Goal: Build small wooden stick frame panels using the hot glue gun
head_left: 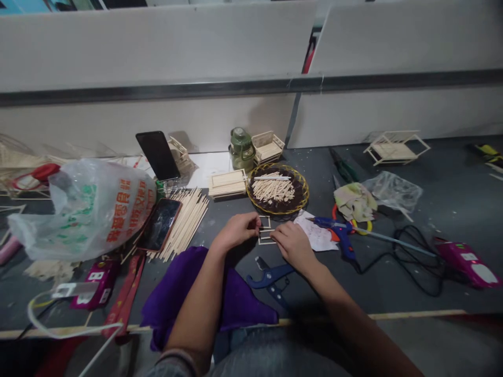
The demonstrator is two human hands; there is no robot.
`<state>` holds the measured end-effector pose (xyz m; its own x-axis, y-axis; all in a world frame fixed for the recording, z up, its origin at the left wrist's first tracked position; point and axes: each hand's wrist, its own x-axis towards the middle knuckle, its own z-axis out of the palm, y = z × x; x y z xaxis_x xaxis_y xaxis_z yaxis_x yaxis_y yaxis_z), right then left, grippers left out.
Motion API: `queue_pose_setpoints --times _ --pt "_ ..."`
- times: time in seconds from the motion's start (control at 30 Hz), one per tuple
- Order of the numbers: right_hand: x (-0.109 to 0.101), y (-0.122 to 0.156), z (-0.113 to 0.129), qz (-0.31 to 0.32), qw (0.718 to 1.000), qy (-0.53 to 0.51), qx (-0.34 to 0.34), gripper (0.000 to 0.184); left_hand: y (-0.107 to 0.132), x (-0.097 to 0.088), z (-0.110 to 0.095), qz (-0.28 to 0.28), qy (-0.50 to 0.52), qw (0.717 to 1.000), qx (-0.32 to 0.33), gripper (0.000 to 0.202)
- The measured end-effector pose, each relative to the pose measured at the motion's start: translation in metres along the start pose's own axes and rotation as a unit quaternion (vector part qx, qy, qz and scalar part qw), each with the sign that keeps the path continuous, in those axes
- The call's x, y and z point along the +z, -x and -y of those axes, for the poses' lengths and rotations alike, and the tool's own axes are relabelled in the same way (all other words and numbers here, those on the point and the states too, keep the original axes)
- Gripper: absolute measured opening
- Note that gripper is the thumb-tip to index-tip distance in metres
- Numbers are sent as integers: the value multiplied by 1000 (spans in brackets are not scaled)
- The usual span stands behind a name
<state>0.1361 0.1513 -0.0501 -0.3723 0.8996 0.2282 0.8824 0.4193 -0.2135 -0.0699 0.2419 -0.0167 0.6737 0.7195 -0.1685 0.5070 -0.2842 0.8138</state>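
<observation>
My left hand [238, 230] and my right hand [291, 243] meet over a small frame of thin wooden sticks [266, 230] lying on the dark table. Both hands pinch it, the left at its left edge and the right at its lower right corner. Just behind the frame stands a round woven basket [301, 183] holding several short sticks. A blue cutter [269, 276] lies on the table below my hands.
A bundle of long sticks [186, 220] and a phone [160, 224] lie left, beside a plastic bag [84, 207]. A blue glue gun [340, 233], a cable [408, 262] and a magenta tool [467, 262] lie right. Purple cloth [184, 285] covers the near edge. Small stick models [395, 146] stand by the wall.
</observation>
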Motion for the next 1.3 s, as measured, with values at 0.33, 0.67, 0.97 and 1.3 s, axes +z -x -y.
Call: queue_pose_setpoints --times 0.33,0.67,0.97,1.3 --pt "0 -2 2 15 1000 -11 14 14 -5 9 -1 -7 -118 993 -7 15" --pt "-8 2 -2 -19 997 -68 20 17 -6 11 -2 -11 -137 990 -12 14" --pt "-25 31 -26 -111 980 -96 136 16 -6 12 -6 -14 -123 992 -1 8" --pt "-13 20 -7 -31 990 -106 92 17 -7 14 -7 -15 -120 993 12 14"
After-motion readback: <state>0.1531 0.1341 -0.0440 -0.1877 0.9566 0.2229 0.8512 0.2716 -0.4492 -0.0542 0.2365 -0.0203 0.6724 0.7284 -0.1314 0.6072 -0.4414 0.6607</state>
